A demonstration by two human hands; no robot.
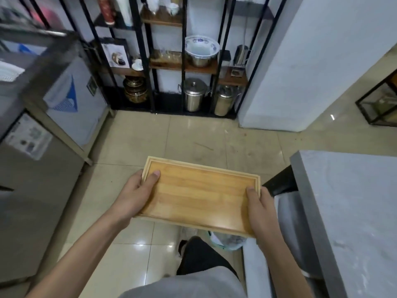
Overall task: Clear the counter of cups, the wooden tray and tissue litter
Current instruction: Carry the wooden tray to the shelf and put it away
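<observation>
A rectangular wooden tray (199,194) with a raised rim is held flat in mid-air above the tiled floor, with nothing on it. My left hand (137,192) grips its left short edge, thumb resting on the tray's top face. My right hand (261,208) grips the right short edge the same way. The grey counter (348,211) lies to the right of the tray, and its visible top carries no cups or tissue.
A black metal shelf rack (184,61) with bowls, steel pots and jars stands straight ahead. Steel appliances (64,100) line the left side. A white wall block (300,72) rises at the right. A bin with a plastic liner (229,241) sits under the tray.
</observation>
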